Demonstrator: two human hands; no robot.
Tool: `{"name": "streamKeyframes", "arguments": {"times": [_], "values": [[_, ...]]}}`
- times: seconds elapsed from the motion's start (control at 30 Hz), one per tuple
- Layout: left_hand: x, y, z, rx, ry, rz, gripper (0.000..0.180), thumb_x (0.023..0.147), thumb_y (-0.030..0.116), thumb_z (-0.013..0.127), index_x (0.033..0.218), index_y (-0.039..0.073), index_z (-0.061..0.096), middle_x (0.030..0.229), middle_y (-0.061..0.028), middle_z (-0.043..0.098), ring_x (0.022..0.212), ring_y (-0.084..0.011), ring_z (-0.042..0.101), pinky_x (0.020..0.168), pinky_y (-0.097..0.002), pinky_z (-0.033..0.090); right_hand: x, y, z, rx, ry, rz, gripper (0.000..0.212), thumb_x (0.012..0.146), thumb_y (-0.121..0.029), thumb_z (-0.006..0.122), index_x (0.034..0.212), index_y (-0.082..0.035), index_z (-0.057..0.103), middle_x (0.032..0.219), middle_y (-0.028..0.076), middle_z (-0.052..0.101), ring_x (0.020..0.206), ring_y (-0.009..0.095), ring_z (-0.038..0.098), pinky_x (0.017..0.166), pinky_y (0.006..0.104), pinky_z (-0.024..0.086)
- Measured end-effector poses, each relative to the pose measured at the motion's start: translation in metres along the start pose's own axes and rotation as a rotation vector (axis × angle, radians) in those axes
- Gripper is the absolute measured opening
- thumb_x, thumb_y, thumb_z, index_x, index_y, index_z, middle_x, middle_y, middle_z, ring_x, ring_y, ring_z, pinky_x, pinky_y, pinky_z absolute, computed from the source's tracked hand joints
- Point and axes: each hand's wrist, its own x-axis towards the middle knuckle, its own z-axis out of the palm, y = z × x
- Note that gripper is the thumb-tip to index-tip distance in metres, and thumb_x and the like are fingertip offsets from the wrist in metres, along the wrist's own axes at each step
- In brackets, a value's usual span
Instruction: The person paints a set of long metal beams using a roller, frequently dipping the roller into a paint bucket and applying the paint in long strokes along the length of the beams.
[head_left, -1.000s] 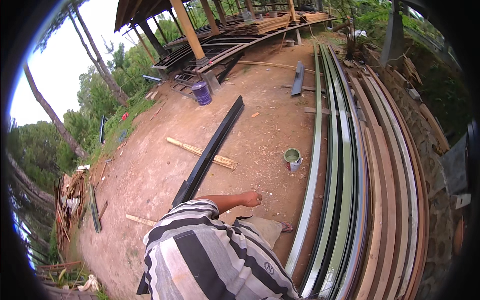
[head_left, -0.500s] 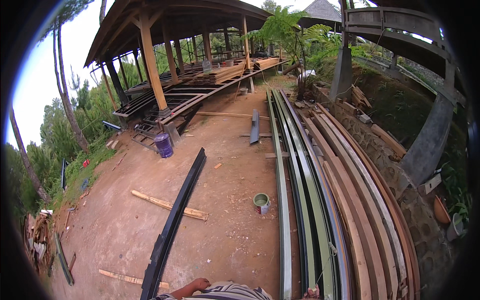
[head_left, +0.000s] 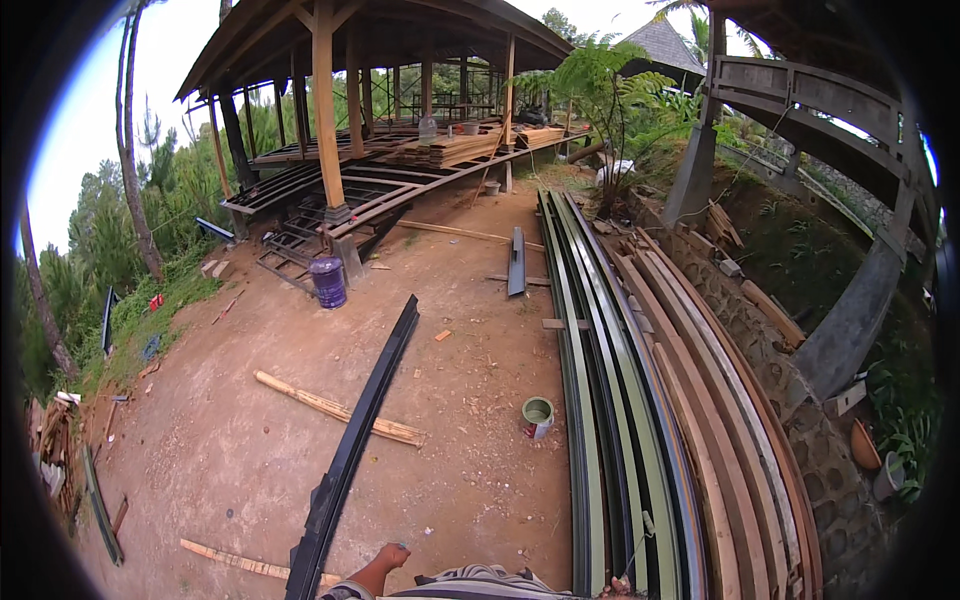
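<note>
My right hand [head_left: 617, 587] is at the lower edge, partly cut off, closed round the handle of a small paint roller [head_left: 648, 525]. The roller's pale head lies over the long green and dark metal beams [head_left: 620, 420] on the right. At the lower middle, my left hand [head_left: 393, 556] hangs over the dirt with its fingers curled together. Nothing shows clearly in it. Close to its left lies a long black beam [head_left: 352, 450], resting across two wooden battens [head_left: 330, 404]. A paint can [head_left: 537, 415] with greenish paint stands beside the beams.
Wooden beams [head_left: 715, 430] lie along a stone wall [head_left: 815, 480] on the right. Farther off are a purple drum [head_left: 327, 284], a short grey metal piece [head_left: 516, 262] and an open-sided timber pavilion [head_left: 327, 120]. Scrap wood [head_left: 50, 440] is piled at the left edge.
The view has shifted slightly. My left hand has come further up into view. The roller head has moved a little down and left over the beams, with my right hand still on its handle.
</note>
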Motion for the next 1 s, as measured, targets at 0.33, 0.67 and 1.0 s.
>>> {"name": "streamKeyframes", "arguments": {"times": [0.33,0.67,1.0], "values": [[0.029,-0.035,-0.041,0.043,0.058,0.044,0.046,0.09,0.043,0.058,0.094,0.0,0.075,0.089,-0.0221,0.075,0.083,-0.0343,0.074,0.083,-0.0422,0.057,-0.045,0.003,0.048,0.033,-0.006,0.021,0.017,0.101,-0.031,0.063,0.105,-0.016,0.058,0.075,0.0,0.058,0.06,0.014,0.055,0.048,0.03,0.045],[0.017,0.007,0.015,-0.153,-0.158,0.051,0.035,0.091,0.037,0.065,0.095,0.003,0.075,0.078,-0.008,0.072,0.065,-0.0198,0.069,0.054,-0.0376,0.052,-0.079,-0.017,0.064,0.076,0.027,0.026,0.016,0.102,-0.033,0.06,0.099,-0.017,0.056,0.063,-0.001,0.053,0.044,0.012,0.046,0.038,0.028,0.033],[0.015,0.038,0.023,0.03,-0.184,0.142,0.04,0.092,0.038,0.064,0.101,0.002,0.075,0.08,-0.0096,0.072,0.065,-0.0206,0.067,0.057,-0.0379,0.052,-0.065,-0.031,0.03,0.328,0.026,0.19,0.072,0.097,-0.011,0.059,0.158,-0.032,0.028,0.067,0.006,0.053,0.048,0.018,0.049,0.044,0.0371,0.044]]}}
